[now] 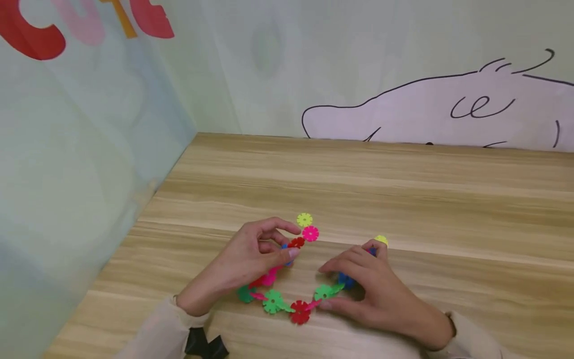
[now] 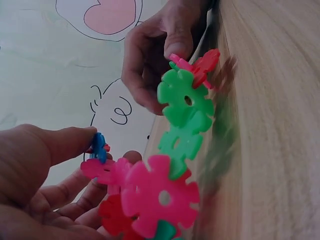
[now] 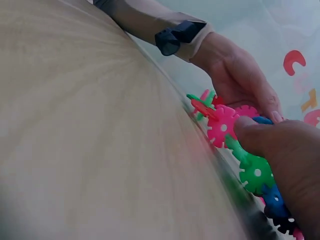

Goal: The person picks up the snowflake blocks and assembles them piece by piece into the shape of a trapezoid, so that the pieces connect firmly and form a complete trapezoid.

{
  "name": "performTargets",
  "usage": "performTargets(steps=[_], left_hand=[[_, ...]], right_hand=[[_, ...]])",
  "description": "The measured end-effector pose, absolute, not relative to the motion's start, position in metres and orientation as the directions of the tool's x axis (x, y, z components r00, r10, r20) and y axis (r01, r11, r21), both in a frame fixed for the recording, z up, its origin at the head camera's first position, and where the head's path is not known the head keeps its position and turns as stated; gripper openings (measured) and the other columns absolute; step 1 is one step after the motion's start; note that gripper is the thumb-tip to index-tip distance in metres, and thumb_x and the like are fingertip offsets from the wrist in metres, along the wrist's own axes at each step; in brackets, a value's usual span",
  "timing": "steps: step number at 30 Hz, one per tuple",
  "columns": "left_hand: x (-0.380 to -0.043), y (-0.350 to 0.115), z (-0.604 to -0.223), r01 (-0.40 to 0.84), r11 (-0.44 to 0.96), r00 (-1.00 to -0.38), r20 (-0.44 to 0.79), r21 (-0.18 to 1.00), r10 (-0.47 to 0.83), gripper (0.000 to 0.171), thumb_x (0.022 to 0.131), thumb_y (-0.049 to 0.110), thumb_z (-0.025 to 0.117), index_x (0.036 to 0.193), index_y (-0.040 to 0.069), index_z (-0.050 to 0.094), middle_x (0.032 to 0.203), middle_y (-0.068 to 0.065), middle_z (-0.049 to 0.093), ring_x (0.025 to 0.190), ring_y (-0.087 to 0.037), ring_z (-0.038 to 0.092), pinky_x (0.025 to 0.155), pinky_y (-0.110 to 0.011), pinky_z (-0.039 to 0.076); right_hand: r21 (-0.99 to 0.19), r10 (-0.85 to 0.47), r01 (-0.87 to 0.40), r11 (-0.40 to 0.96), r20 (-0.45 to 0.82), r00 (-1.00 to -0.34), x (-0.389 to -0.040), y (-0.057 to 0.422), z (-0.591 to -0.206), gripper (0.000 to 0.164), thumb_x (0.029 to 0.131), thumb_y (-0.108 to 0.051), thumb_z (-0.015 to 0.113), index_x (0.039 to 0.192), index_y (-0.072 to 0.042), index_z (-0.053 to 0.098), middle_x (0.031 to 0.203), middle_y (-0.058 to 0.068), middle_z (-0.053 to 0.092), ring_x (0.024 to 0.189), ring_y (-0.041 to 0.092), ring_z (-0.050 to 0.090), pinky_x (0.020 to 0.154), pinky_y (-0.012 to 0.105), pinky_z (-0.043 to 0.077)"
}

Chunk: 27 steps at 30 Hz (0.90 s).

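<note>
Notched, flower-like interlocking plastic discs form a curved chain (image 1: 300, 312) in pink, red, green, blue and yellow. In the head view it bows toward the person, with one yellow disc (image 1: 304, 219) at the left end and another yellow disc (image 1: 381, 240) by the right fingers. My left hand (image 1: 251, 252) holds the chain's left side, its thumb on a blue disc (image 2: 100, 147) in the left wrist view. Curled around the right side is my right hand (image 1: 376, 289), thumb beside a green disc (image 1: 324, 293). Its fingers partly cover blue discs (image 1: 345, 280).
The discs and hands are over a wood-grain table (image 1: 403, 189). Walls with printed letters and a line drawing (image 1: 430, 109) stand along the table's back and left edges. A black device (image 1: 206, 344) sits by the left sleeve.
</note>
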<state>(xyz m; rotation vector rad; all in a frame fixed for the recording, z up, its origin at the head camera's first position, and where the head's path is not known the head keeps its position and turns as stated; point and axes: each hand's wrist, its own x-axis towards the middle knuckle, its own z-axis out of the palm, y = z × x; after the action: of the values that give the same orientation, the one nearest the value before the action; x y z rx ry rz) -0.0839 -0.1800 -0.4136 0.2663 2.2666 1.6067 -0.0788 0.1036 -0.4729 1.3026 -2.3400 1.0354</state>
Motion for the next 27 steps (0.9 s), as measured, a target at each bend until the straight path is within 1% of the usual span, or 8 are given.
performTargets(steps=[3,6,10,15,20,24,27], left_hand=[[-0.084,-0.180,-0.413,-0.043,0.346,-0.924,-0.170,0.937,0.344,0.039,0.098,0.020,0.080,0.133,0.009,0.068,0.108,-0.014,0.073,0.075,-0.022,0.071,0.058,-0.022,0.048],[-0.084,-0.179,-0.412,-0.035,0.353,-0.925,-0.164,0.935,0.344,0.039,0.098,0.020,0.080,0.133,0.009,0.069,0.108,-0.014,0.073,0.076,-0.022,0.071,0.060,-0.022,0.050],[-0.084,-0.176,-0.410,-0.026,0.354,-0.920,-0.161,0.935,0.357,0.039,0.098,0.021,0.080,0.133,0.009,0.069,0.108,-0.014,0.072,0.075,-0.022,0.071,0.061,-0.022,0.051],[-0.084,-0.174,-0.409,-0.031,0.360,-0.915,-0.172,0.933,0.366,0.039,0.098,0.020,0.080,0.134,0.009,0.068,0.108,-0.014,0.072,0.074,-0.021,0.070,0.058,-0.021,0.047],[-0.084,-0.173,-0.409,-0.025,0.360,-0.908,-0.172,0.933,0.382,0.039,0.099,0.020,0.079,0.135,0.008,0.067,0.108,-0.013,0.072,0.074,-0.019,0.070,0.056,-0.021,0.044],[-0.083,-0.173,-0.410,-0.014,0.358,-0.905,-0.164,0.934,0.392,0.039,0.099,0.020,0.079,0.134,0.008,0.067,0.106,-0.013,0.072,0.071,-0.017,0.065,0.057,-0.021,0.045],[-0.082,-0.175,-0.412,-0.021,0.369,-0.912,-0.169,0.929,0.373,0.039,0.099,0.020,0.079,0.134,0.008,0.067,0.106,-0.013,0.071,0.071,-0.017,0.064,0.060,-0.021,0.048]], right_hand=[[-0.469,-0.624,-0.804,0.365,0.518,-0.585,-0.078,0.100,-0.474,0.045,0.089,-0.048,0.086,0.125,-0.026,0.071,0.116,-0.015,0.071,0.107,0.000,0.062,0.098,0.037,0.020],[-0.470,-0.624,-0.801,0.370,0.513,-0.589,-0.078,0.100,-0.474,0.046,0.091,-0.046,0.085,0.128,-0.023,0.069,0.115,-0.014,0.069,0.105,0.002,0.060,0.097,0.037,0.020],[-0.470,-0.632,-0.798,0.377,0.499,-0.592,-0.078,0.101,-0.474,0.050,0.093,-0.045,0.083,0.133,-0.020,0.065,0.113,-0.015,0.067,0.105,0.003,0.059,0.097,0.037,0.019],[-0.481,-0.646,-0.798,0.363,0.488,-0.587,-0.079,0.102,-0.475,0.052,0.096,-0.040,0.080,0.138,-0.017,0.060,0.112,-0.016,0.066,0.104,0.001,0.060,0.097,0.038,0.019],[-0.496,-0.664,-0.800,0.338,0.477,-0.576,-0.080,0.101,-0.475,0.056,0.095,-0.029,0.080,0.142,-0.012,0.055,0.111,-0.014,0.063,0.102,-0.001,0.060,0.097,0.040,0.018],[-0.532,-0.680,-0.785,0.318,0.448,-0.580,-0.080,0.103,-0.474,0.066,0.094,-0.027,0.081,0.149,-0.012,0.048,0.116,-0.012,0.063,0.107,0.001,0.060,0.100,0.041,0.016],[-0.581,-0.656,-0.749,0.317,0.436,-0.616,-0.084,0.111,-0.470,0.067,0.093,-0.022,0.080,0.151,-0.011,0.047,0.125,-0.009,0.066,0.115,0.006,0.062,0.104,0.043,0.015]])
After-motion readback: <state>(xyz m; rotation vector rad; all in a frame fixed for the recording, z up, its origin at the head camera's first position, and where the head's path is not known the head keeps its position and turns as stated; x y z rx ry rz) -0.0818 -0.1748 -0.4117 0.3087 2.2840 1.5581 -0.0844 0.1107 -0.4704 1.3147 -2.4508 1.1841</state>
